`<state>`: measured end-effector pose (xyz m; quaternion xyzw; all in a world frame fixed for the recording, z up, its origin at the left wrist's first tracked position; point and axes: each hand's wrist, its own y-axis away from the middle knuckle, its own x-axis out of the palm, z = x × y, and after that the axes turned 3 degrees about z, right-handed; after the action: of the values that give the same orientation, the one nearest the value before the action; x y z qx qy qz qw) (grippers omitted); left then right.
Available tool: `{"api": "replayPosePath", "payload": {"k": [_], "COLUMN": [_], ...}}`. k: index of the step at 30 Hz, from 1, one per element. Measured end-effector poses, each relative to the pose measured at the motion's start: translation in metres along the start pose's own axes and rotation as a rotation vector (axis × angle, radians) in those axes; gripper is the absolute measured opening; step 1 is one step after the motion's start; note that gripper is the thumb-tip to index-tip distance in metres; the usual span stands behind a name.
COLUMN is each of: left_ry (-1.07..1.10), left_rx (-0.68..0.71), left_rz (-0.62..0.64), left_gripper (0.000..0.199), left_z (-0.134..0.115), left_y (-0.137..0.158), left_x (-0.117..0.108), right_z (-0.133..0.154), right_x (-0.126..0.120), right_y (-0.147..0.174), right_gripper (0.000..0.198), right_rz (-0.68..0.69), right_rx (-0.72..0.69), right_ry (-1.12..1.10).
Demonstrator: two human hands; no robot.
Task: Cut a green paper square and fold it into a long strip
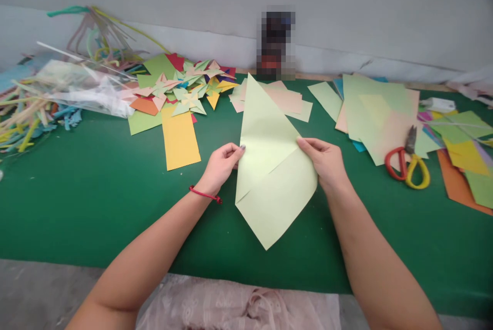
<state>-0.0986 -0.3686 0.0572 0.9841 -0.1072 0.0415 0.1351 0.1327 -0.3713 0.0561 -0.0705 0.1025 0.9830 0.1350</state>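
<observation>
A large pale green sheet of paper (281,191) is held up between my two hands above the table. A slanting line, a fold or overlapping edge, crosses it, and its top rises to a point. My left hand (223,165) pinches the sheet's left edge, thumb in front and fingers curled behind. At the opposite edge my right hand (323,160) grips a corner between thumb and fingers. Part of the fingers on both hands is hidden. A red cord bracelet (205,194) circles my left wrist.
Scissors (410,160) with red and yellow handles lie right, beside stacked pale paper (365,114) and coloured sheets (466,150). Left are a yellow paper rectangle (181,137), folded paper stars (188,99) and fuzzy stems (26,109). A pixelated object (276,45) stands at the wall.
</observation>
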Motion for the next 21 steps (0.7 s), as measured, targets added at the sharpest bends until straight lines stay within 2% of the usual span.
{"api": "replayPosePath", "payload": {"k": [6, 11, 18, 21], "left_ry": [0.010, 0.050, 0.127, 0.086], "left_rx": [0.001, -0.048, -0.110, -0.155], "left_rz": [0.001, 0.032, 0.102, 0.134], "left_gripper": [0.033, 0.021, 0.041, 0.038], "left_z": [-0.0005, -0.0019, 0.0036, 0.0070], "left_y": [0.0001, 0.0018, 0.0046, 0.0047], "left_x": [-0.0006, 0.0014, 0.0058, 0.0046], "right_z": [-0.0006, 0.0014, 0.0027, 0.0019], "right_x": [-0.0003, 0.0003, 0.0066, 0.0060], "right_y": [-0.0009, 0.0009, 0.0068, 0.0062], "right_gripper": [0.030, 0.033, 0.033, 0.033], "right_rz": [0.007, 0.015, 0.088, 0.082], "right_rx": [0.017, 0.021, -0.027, -0.030], "right_ry": [-0.011, 0.018, 0.064, 0.071]}}
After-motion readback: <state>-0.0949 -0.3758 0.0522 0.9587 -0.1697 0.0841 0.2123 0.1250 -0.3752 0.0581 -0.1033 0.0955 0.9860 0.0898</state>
